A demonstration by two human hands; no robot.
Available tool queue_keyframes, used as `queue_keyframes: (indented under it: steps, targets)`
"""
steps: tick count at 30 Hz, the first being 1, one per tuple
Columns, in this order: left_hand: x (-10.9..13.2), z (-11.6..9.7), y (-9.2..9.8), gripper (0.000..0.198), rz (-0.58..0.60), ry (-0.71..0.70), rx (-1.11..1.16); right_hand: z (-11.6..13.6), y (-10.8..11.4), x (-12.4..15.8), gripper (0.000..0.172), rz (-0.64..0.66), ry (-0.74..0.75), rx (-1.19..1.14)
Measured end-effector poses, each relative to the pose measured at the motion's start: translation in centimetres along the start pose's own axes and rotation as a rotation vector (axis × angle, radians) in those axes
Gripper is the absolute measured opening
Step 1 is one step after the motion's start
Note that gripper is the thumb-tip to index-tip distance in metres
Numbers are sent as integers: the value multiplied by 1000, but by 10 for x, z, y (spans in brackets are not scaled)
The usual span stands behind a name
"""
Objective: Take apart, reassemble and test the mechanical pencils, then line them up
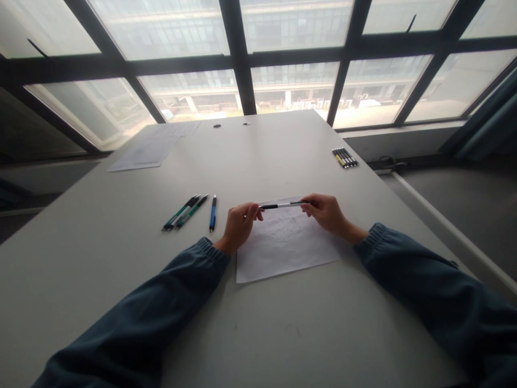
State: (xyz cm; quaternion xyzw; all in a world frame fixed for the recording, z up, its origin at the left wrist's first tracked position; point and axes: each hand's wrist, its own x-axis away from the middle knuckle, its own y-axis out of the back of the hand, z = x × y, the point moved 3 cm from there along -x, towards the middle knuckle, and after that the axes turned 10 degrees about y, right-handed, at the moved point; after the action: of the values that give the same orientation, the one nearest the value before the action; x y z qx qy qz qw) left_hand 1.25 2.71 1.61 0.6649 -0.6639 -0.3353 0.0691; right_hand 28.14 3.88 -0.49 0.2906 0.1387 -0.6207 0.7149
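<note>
One pen (283, 205) is held in two hands, level, over the far part of one paper sheet (288, 248). The fingers of the left hand (237, 229) are closed around its one end, which is dark, and the fingers of the right hand (326, 213) pinch the other end, where a dark clip shows; between them the middle part looks pale. The sheet lies on one white table (262, 334), under and between the fingers, and comes out on the near side of them; some faint marks are on it

Just to the left of the left fingers lies one blue pen (213, 213), alone. Farther left is one group of green and dark pens (193, 212), three or four, I cannot count surely because they overlap. Beyond the right fingers, to the right, one row of about five dark pens (348, 156) lies side by side, with one yellow part among them. Far beyond the left fingers, to the left, are at least two papers (143, 153). Straight beyond the fingers is one round dark disc (217, 126)
</note>
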Motion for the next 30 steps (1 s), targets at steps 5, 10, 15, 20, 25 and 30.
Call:
queue_keyframes:
  steps: [5, 10, 15, 20, 25, 30]
  targets:
    - [-2, -1, 0, 42, -44, -46, 16, -2, 2, -1, 27, -50, -13, -2]
    - [-1, -6, 2, 33, -147, -180, -4, -1, 1, -1, 31, -41, -17, -9]
    - [0, -10, 2, 11, -151, -244, -23, -1, 0, 0, 32, -34, -29, -19]
    - [-1, -10, 3, 8, -147, -242, -28, 1, 0, 1, 32, -12, -42, -39]
    - [-1, -9, 2, 12, -139, -222, -60, 2, 0, 0, 31, 1, -34, -46]
    - [0, -6, 1, 15, -111, -245, -122, 0, 1, 0, 34, 9, -30, -40]
